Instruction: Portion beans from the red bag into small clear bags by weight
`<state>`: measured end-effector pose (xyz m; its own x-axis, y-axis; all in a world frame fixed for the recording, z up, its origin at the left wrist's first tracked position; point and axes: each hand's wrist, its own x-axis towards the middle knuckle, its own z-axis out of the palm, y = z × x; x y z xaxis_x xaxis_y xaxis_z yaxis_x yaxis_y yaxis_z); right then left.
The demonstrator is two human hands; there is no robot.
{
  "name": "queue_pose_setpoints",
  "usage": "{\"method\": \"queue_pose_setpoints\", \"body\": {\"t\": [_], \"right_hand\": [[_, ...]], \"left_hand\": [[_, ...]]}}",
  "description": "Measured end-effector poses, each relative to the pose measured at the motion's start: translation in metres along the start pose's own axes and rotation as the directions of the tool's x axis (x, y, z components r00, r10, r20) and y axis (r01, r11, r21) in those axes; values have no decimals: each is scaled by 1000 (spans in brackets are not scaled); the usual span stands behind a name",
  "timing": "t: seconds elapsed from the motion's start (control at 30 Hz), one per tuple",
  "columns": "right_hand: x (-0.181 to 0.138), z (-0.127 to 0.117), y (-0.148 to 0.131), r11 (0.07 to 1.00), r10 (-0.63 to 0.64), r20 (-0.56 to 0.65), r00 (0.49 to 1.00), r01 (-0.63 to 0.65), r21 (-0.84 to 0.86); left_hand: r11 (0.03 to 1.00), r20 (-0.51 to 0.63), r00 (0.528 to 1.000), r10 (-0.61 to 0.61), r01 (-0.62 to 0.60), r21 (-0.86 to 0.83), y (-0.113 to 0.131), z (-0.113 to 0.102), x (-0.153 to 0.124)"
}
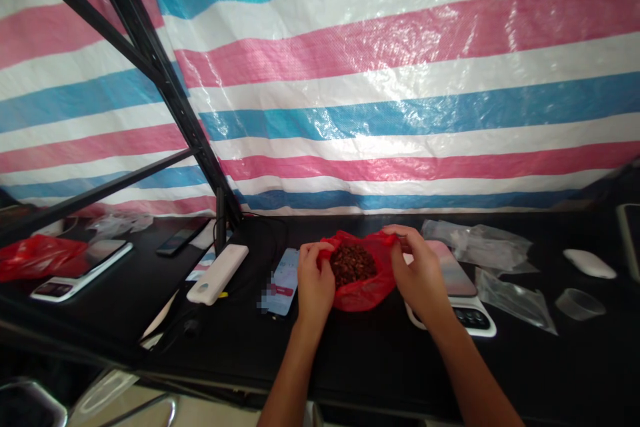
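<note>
My left hand (315, 285) and my right hand (417, 273) pinch opposite edges of a red plastic bag (363, 297), holding its mouth spread. Inside lies a heap of small dark reddish-brown pieces (353, 265), possibly dried spice or berries. Just right of my right hand stands a white digital kitchen scale (473, 317), its flat top partly hidden behind that hand. Next to my left hand, a smartphone (283, 282) lies face up with its screen lit.
All this rests on a black table (350, 353), backed by a striped plastic tarp (400, 93) and a black metal frame (165, 87). A white power bank (218, 273) lies left of the phone. Clear plastic bags (477, 247) lie right, and another scale (83, 270) with a red bag (40, 257) stands far left.
</note>
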<state>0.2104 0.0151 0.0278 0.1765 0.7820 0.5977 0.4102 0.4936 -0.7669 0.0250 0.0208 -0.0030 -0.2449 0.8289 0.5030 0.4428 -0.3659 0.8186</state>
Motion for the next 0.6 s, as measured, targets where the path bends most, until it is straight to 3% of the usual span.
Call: {"method": "queue_pose_setpoints", "body": {"t": [0.1,0.27,0.4,0.6], "right_hand": [[-1,-2,3,989,-70,202,977,94,-113],[-7,-1,4,903,71,424,903,123,-412],[-11,1,6,819,87,473,877,208,-535],[-11,-6,8,800,106,492,864,220,-558]], "left_hand": [[990,45,999,-6,0,144,1,2,-5],[960,65,996,-68,47,277,0,9,-13],[952,93,989,-115,83,295,-8,15,-17],[956,57,985,-165,146,254,-19,12,-17]]}}
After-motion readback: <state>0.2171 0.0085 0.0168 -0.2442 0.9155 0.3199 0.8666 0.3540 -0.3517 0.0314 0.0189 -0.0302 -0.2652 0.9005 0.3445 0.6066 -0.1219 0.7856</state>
